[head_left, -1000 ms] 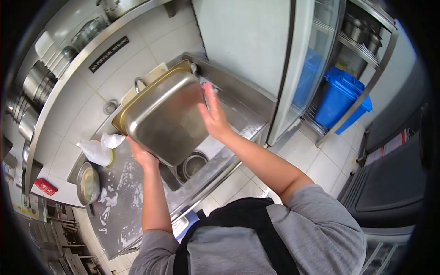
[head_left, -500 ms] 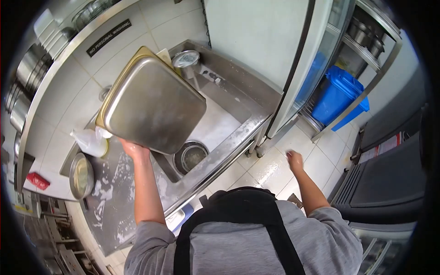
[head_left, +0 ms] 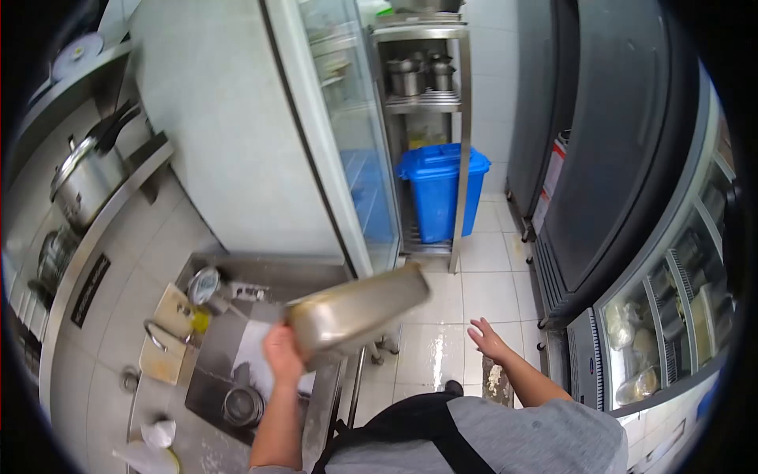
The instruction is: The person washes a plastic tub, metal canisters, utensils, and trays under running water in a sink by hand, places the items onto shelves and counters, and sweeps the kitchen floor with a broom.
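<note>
A deep rectangular steel pan (head_left: 359,310) is held tilted in front of me, over the right edge of the sink (head_left: 320,271). My left hand (head_left: 283,355) is closed round its left end. To the right, my right hand (head_left: 488,341) is held above the floor with its fingers spread and nothing in it. Inside the sink lie a round metal strainer or bowl (head_left: 242,405) and, at the back, a metal container (head_left: 207,284). A tan board (head_left: 163,336) stands by the tap (head_left: 155,335).
A blue lidded bin (head_left: 444,193) stands under a metal rack (head_left: 420,98) holding pots. A glass-door fridge (head_left: 371,158) is beside it. Tall dark cabinets (head_left: 612,158) and a display cooler (head_left: 671,316) line the right. A pressure cooker (head_left: 87,182) sits on the left shelf.
The view has turned right. The pan has swung from over the sink to its right edge in my left hand. My right hand had left the pan's side and now shows spread fingers.
</note>
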The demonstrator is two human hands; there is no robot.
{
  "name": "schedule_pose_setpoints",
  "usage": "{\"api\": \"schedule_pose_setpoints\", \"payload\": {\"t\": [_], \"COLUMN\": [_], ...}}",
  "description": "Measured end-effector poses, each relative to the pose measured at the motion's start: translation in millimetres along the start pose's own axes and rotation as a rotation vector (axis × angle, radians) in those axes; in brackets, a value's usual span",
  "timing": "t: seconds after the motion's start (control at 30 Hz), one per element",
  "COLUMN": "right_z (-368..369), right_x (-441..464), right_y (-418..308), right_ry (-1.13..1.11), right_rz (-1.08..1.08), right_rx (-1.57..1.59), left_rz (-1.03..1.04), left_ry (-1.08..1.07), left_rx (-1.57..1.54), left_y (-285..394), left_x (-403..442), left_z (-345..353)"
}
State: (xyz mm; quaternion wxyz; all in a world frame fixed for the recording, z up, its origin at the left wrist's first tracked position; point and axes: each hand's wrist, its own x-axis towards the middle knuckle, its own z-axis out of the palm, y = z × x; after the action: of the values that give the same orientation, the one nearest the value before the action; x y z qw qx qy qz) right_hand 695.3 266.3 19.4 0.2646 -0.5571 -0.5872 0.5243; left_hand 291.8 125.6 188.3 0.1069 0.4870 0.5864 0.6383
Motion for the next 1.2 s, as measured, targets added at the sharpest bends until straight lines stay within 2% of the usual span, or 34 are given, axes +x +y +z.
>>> {"api": "schedule_pose_setpoints", "payload": {"t": [0.03, 0.07, 0.13, 0.17, 0.23, 0.27, 0.3, 0.33, 0.37, 0.4, 0.43, 0.47, 0.5, 0.53, 0.57, 0.6, 0.63, 0.77, 0.8, 0.83, 0.9, 0.97, 1.03, 1.1, 1.17, 1.2], "right_z": [-8.5, -23.7, -56.0, -73.8, -107.1, -113.2, -120.6, -127.5, -136.9, -145.8, -155.6, -164.1, -171.8, -180.7, -193.6, -208.0, -223.6, -268.0, -275.9, -283.2, -294.1, -298.9, -307.0, -321.5, -340.4, -349.7], "right_x": [-8.5, -9.1, -7.0, -6.8, -2.1, 3.1, 6.4, 7.6, 11.0, 24.0, 35.8, 43.0, 48.2, 53.7, 60.3, 67.8, 82.6, 97.7, 94.2, 103.4, 122.9, 137.8, 170.5, 210.5, 258.0, 273.5], "right_y": [-35.6, -57.6, -91.0, -106.2, -125.9, -124.3, -122.9, -121.1, -116.4, -100.4, -86.1, -72.9, -63.6, -52.0, -37.3, -17.4, 23.7, 98.2, 93.2, 122.8, 164.1, 160.7, 171.5, 165.6, 172.1, 148.8], "right_ry": [-0.042, -0.027, 0.217, 0.229, 0.360, 0.321, 0.331, 0.209, 0.086, 0.171, 0.172, 0.257, 0.344, 0.348, 0.417, 0.486, 0.518, 0.715, 0.729, 0.724, 0.794, 0.840, 0.938, 0.935, 1.022, 1.000], "right_rz": [0.078, 0.070, -0.222, -0.224, -0.639, -0.625, -0.624, -0.496, -0.369, -0.366, -0.330, -0.306, -0.281, -0.276, -0.185, -0.096, -0.101, 0.091, 0.190, 0.142, 0.259, 0.343, 0.315, 0.243, 0.192, 0.144], "right_rx": [0.370, 0.380, 0.573, 0.576, -0.039, -0.024, -0.026, -0.076, -0.124, -0.168, -0.006, 0.050, 0.106, 0.106, 0.235, 0.362, 0.362, 0.640, 0.731, 0.808, 1.006, 1.100, 1.119, 1.149, 1.023, 1.043], "left_rz": [-0.046, 0.009, 0.087, 0.115, -0.038, -0.029, -0.051, -0.079, -0.078, -0.037, 0.003, -0.093, -0.095, 0.116, 0.325, 0.284, 0.241, 0.248, 0.217, 0.193, 0.183, 0.158, 0.182, 0.296, 0.416, 0.486], "left_ry": [-0.114, -0.165, -0.271, -0.329, -0.534, -0.541, -0.642, -0.742, -0.743, -0.796, -0.849, -0.965, -0.968, -0.877, -0.777, -0.867, -0.845, -0.676, -0.609, -0.573, -0.462, -0.349, -0.266, -0.203, -0.130, -0.109], "left_rx": [-0.023, 0.034, 0.115, 0.139, 0.313, 0.307, 0.319, 0.331, 0.325, 0.300, 0.276, 0.206, 0.202, 0.265, 0.322, 0.360, 0.409, 0.437, 0.456, 0.451, 0.441, 0.460, 0.454, 0.441, 0.411, 0.430], "left_y": [3.6, 10.8, 15.8, 15.4, 30.8, 32.3, 29.4, 25.1, 22.0, 19.2, 17.2, 14.8, 13.3, 11.8, 10.5, 7.1, 20.2, -9.2, -17.7, -29.1, -48.5, -55.1, -40.2, -12.2, 27.2, 44.2], "left_x": [1.3, 2.8, 2.7, 2.6, 6.4, 11.9, 18.3, 22.8, 26.1, 31.3, 36.9, 43.9, 50.5, 57.2, 64.9, 79.0, 92.1, 154.7, 169.0, 183.8, 208.8, 233.8, 263.1, 301.5, 342.9, 365.6], "left_z": [32.4, 66.8, 129.9, 157.4, 206.4, 230.7, 255.6, 278.6, 302.1, 325.7, 347.0, 366.6, 383.2, 397.7, 412.3, 419.7, 418.3, 397.3, 386.7, 373.4, 351.3, 337.5, 343.8, 367.1, 405.5, 426.2]}}
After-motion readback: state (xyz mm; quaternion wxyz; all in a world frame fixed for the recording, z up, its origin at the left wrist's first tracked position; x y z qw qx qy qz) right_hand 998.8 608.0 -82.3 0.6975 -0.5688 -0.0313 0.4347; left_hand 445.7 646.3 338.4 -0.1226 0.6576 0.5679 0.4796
